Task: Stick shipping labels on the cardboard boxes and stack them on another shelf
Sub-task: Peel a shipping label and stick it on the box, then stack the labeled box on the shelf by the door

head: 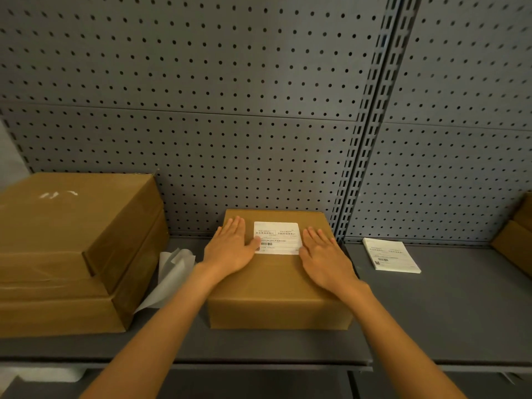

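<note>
A grey pegboard wall (201, 82) backs the grey shelf (431, 306) where the work goes on. On the left of it sits a stack of larger cardboard boxes (72, 249); at the far right edge another box (515, 243) shows in part.

The cardboard box (276, 295) in hand sits mid-shelf, its back near the pegboard. The shipping label (277, 238) lies on the far half of its lid and looks square to the edges.

The left hand (230, 249) lies flat with straight fingers, its thumb on the label's lower left corner. The right hand (322, 254) lies flat just beside the label's right edge. Neither grip holds anything; both are wide and pressing.

The step appears to be smoothing. Firm strokes from the label's middle outward should seal corners and avoid bubbles.

A pad of spare labels (391, 256) waits to the right, and peeled backing paper (172, 272) lies between the boxes.
</note>
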The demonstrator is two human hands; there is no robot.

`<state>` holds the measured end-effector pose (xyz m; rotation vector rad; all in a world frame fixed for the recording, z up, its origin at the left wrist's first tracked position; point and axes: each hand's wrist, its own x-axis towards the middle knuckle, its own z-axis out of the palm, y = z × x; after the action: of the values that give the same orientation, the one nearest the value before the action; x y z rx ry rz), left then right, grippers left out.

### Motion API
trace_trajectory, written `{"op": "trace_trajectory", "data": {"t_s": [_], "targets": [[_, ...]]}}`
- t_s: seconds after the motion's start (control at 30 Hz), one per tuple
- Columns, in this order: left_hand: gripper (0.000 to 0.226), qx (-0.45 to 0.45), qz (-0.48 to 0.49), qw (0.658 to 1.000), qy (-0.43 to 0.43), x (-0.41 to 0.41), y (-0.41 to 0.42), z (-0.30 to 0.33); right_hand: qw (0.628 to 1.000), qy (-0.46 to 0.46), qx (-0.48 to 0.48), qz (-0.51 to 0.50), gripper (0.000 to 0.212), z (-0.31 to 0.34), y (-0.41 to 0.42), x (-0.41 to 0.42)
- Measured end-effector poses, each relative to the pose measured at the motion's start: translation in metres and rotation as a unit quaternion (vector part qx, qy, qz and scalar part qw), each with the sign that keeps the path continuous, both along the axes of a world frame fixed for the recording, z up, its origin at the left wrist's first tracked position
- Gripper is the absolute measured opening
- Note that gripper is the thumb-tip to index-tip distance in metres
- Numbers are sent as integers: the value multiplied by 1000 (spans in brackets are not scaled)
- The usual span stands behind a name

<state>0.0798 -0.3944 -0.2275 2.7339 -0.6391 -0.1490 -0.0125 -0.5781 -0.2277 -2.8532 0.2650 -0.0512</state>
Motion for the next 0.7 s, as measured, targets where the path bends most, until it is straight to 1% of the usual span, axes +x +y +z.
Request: {"op": "trace_trajectory", "data": {"t_s": [0.07, 0.1, 0.13, 0.17, 0.2, 0.23, 0.27, 0.3, 0.33, 0.37, 0.4, 0.43, 0.47, 0.5, 0.57, 0.63, 0.7], "targets": [[71, -74, 29, 996, 38, 0, 10, 2, 996, -39, 83, -11, 54, 5, -10, -7], [71, -125, 55, 989, 63, -1, 16, 2, 988, -63, 135, -35, 55, 7, -16, -12], [72, -186, 86, 973, 101, -4, 22, 3, 976, -83, 192, -67, 55, 8, -22, -18], [73, -257, 118, 946, 155, -8, 27, 3, 957, -90, 256, -105, 57, 8, -28, -23], [72, -325, 144, 909, 216, -13, 32, 1, 931, -85, 325, -141, 59, 7, -32, -28], [68, -373, 159, 873, 272, -19, 36, 0, 900, -69, 394, -173, 61, 5, -34, -32], [62, -396, 165, 847, 316, -23, 40, -4, 865, -46, 458, -198, 64, 2, -36, -37], [60, -409, 166, 830, 341, -26, 42, -8, 829, -20, 515, -216, 64, -2, -37, -41], [64, -417, 173, 820, 352, -26, 44, -14, 796, 1, 564, -221, 60, -3, -37, -46], [71, -422, 185, 811, 360, -26, 45, -18, 770, 15, 599, -220, 51, -3, -35, -49], [78, -429, 197, 800, 370, -25, 46, -23, 752, 22, 621, -219, 43, -3, -33, -52], [77, -438, 206, 786, 384, -26, 46, -25, 742, 22, 634, -217, 38, -4, -31, -54], [69, -449, 208, 773, 398, -28, 46, -25, 737, 18, 641, -214, 36, -5, -30, -55], [60, -457, 206, 763, 408, -31, 45, -23, 736, 14, 644, -209, 35, -6, -29, -55], [49, -467, 201, 753, 417, -36, 43, -19, 735, 3, 648, -202, 35, -6, -26, -56], [45, -485, 192, 747, 413, -39, 43, -18, 737, -6, 646, -201, 37, -6, -22, -59], [48, -496, 188, 743, 408, -40, 45, -17, 741, -17, 642, -197, 40, -4, -18, -63]]}}
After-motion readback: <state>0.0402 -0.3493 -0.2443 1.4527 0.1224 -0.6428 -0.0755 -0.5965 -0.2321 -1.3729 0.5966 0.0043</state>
